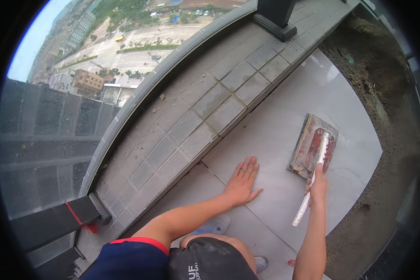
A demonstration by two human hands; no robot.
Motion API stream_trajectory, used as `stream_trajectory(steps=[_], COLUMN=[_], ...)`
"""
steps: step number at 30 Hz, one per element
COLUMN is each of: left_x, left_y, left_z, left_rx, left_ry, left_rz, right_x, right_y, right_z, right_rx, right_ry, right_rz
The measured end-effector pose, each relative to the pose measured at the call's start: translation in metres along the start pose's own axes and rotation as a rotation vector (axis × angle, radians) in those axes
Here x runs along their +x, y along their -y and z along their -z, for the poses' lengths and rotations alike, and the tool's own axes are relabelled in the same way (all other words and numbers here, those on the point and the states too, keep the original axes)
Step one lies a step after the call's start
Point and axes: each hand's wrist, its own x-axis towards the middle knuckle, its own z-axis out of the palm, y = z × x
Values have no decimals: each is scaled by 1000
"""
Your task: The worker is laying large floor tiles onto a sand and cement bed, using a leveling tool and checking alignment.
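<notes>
Leftmost, ledge (186, 133): grey-tiled, running diagonally from lower left to top of frame.
Dark garment (214, 254): pale lettering, lower centre, only partly in view; not transcribed. No other writing legible.
Left grip (241, 181): palm down on large pale tile (275, 135), centre of frame; fingers together, pointing upper right, thumb spread; holds nothing.
White bar (303, 206): right of centre, long axis slanting from lower left to upper right; upper end over the worn, red-faced block (308, 145).
Right grip (318, 186): fingers curled round the bar near mid-length; nearer hand to the block, which lies just above it in frame. Left grip well apart, lower left.
Block-to-bar join: cannot tell if fixed.
Mortar (378, 77): rough, dark, beyond the tile, right side.
</notes>
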Motion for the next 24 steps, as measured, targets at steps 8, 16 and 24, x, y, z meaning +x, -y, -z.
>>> stream_trajectory(steps=[8,16,24], left_x=[127,162,167], left_y=[19,19,26], left_z=[22,48,36], left_rx=[115,164,199], left_ry=[-19,74,134], left_rz=[-138,-103,-71], right_x=[-6,24,88], right_y=[69,106,87], right_z=[39,51,23], right_rx=[83,296,21], right_ry=[23,-476,-33], right_rz=[-48,357,-56])
